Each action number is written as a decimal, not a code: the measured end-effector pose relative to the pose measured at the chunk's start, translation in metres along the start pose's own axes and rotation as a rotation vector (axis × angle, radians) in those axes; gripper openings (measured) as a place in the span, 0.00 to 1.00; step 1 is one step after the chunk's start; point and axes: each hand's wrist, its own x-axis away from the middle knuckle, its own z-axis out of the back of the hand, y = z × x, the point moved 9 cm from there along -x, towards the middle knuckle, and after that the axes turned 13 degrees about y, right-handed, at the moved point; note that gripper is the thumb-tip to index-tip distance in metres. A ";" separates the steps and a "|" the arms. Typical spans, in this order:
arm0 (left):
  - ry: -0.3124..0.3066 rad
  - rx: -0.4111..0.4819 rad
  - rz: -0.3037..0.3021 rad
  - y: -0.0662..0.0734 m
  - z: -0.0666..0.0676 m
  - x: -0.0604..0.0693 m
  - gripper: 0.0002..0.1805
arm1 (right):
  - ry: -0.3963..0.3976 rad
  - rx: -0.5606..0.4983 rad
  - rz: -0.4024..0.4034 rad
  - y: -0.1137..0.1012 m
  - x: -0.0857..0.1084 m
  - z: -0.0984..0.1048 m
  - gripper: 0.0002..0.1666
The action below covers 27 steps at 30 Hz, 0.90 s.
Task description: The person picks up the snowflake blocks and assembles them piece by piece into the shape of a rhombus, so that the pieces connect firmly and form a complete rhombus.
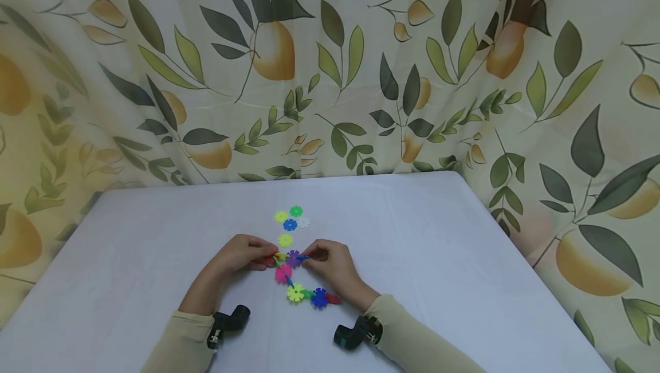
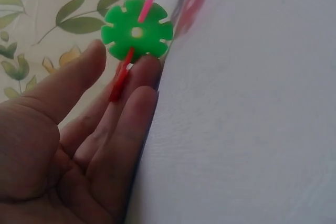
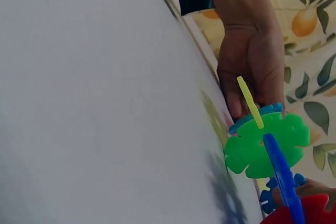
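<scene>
Notched plastic discs are joined in a bent chain on the table. In the head view the left hand [image 1: 234, 258] holds its red disc [image 1: 270, 260] at the left end, beside a pink disc [image 1: 283, 273]. Opposite, the right hand [image 1: 332, 264] pinches a blue disc [image 1: 305, 257] next to a purple disc [image 1: 294, 258]. The left wrist view shows the red disc [image 2: 119, 83] edge-on against the left fingers, under a green disc [image 2: 118, 32], with the thumb apart. In the right wrist view, right fingertips [image 3: 315, 190] show partly behind a red disc [image 3: 315, 208].
Loose discs lie beyond the hands: green [image 1: 296, 211], yellow [image 1: 281, 216], blue [image 1: 290, 224], white [image 1: 304, 222] and another yellow [image 1: 285, 240]. The chain's near part, with yellow [image 1: 295, 293] and dark blue [image 1: 319, 298] discs, curves toward the right forearm. A patterned curtain [image 1: 330, 121] hangs behind the white table [image 1: 412, 235].
</scene>
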 end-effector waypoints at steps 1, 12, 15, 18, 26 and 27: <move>-0.011 -0.007 -0.005 0.000 -0.001 0.000 0.16 | -0.004 0.005 0.004 0.000 -0.001 0.000 0.07; -0.106 -0.118 -0.070 0.006 -0.004 0.008 0.16 | -0.081 0.008 -0.011 0.003 -0.006 -0.002 0.07; -0.077 -0.153 -0.128 0.011 -0.003 0.008 0.18 | -0.083 0.003 -0.011 0.003 -0.006 -0.002 0.07; -0.019 -0.200 -0.183 0.018 -0.001 0.006 0.17 | -0.094 -0.013 -0.015 0.002 -0.006 -0.003 0.06; -0.003 -0.281 -0.236 0.020 -0.009 0.004 0.14 | -0.134 -0.053 -0.017 0.000 -0.005 -0.011 0.05; -0.015 -0.286 -0.246 0.020 -0.010 0.004 0.13 | -0.136 -0.057 -0.019 0.000 -0.005 -0.011 0.06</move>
